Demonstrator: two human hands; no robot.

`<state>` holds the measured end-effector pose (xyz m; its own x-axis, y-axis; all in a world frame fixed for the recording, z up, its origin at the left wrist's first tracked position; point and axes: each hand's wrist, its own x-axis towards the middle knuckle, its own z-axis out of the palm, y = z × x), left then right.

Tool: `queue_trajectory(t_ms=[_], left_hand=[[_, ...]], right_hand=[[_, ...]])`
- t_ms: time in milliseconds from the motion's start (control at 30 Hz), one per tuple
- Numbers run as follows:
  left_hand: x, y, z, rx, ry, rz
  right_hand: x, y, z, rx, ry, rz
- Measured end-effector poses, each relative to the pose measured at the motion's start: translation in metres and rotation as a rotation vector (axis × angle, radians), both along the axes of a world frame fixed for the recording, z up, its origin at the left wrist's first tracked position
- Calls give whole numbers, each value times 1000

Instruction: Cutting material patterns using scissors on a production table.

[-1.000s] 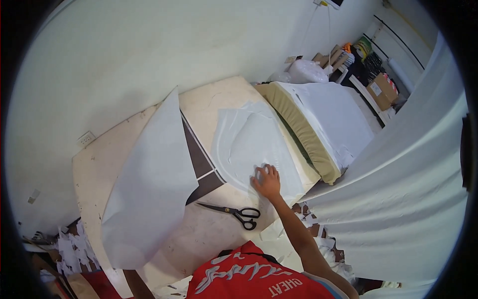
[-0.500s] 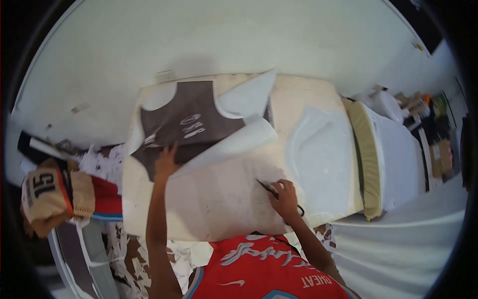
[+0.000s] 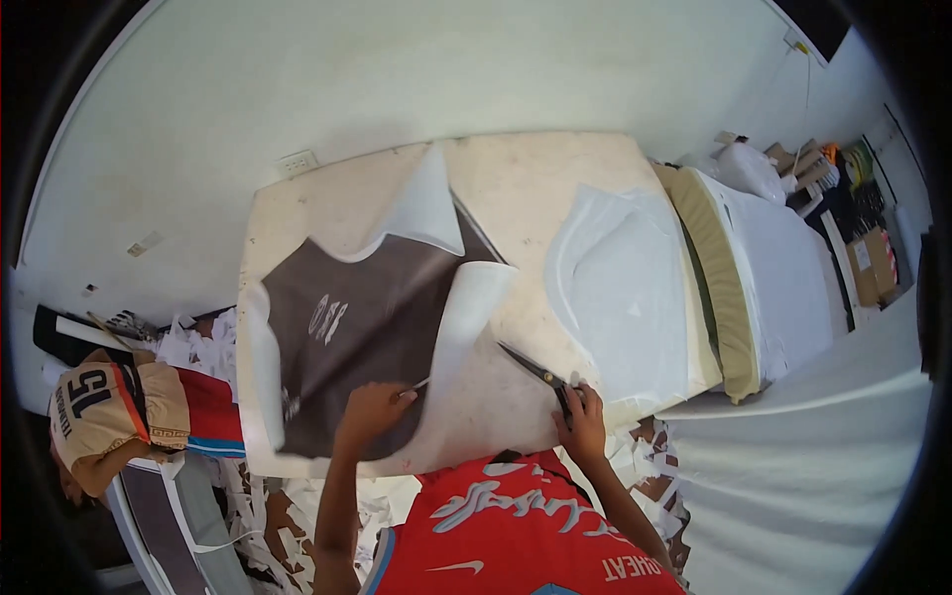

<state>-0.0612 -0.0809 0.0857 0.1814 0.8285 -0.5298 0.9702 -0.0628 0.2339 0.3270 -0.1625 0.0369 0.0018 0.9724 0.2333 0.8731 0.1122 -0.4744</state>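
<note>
My left hand [image 3: 385, 405] pinches the lower right edge of a dark grey-brown sheet [image 3: 357, 317] with white printed marks, lying on a cream padded work surface [image 3: 501, 164]. The sheet's white backing curls up at its top and right. My right hand [image 3: 581, 424] holds black scissors [image 3: 535, 369] near the front edge of the surface, blades pointing away to the upper left. To the right of the scissors lies a stack of translucent white curved sheets [image 3: 620, 288].
A khaki-edged, white-topped pad [image 3: 764, 278] adjoins on the right, with boxes [image 3: 873, 263] and bags behind. A white curtain [image 3: 793, 476] hangs at lower right. Someone in tan and red clothing [image 3: 139, 407] is at the left, among paper scraps [image 3: 278, 526]. A wall runs behind.
The large sheet has been turned, showing more of its dark face. My left hand has come onto its edge. My right hand has left the translucent sheets and taken the scissors.
</note>
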Motion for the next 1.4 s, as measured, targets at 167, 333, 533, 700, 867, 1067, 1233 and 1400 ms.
queue_trajectory(t_ms=[167, 333, 533, 700, 867, 1067, 1233, 1400], left_hand=[[-7, 36, -25, 433, -433, -72], [-35, 45, -60, 777, 319, 403], [44, 40, -47, 670, 153, 75], [120, 49, -42, 496, -603, -40], [83, 48, -65, 657, -246, -238], [87, 102, -80, 754, -243, -141], [101, 76, -33, 1097, -790, 465], [-21, -76, -41, 996, -323, 716]], right_hand=[[10, -15, 0, 15, 10, -45], [12, -19, -3, -11, 51, -27], [15, -27, -18, -67, -13, -59], [36, -34, -26, -124, 44, -93], [52, -63, -36, -44, 194, -53], [69, -115, -48, -239, 829, -100], [51, -151, -18, -101, 1201, -182], [44, -123, 25, -316, 875, -136]])
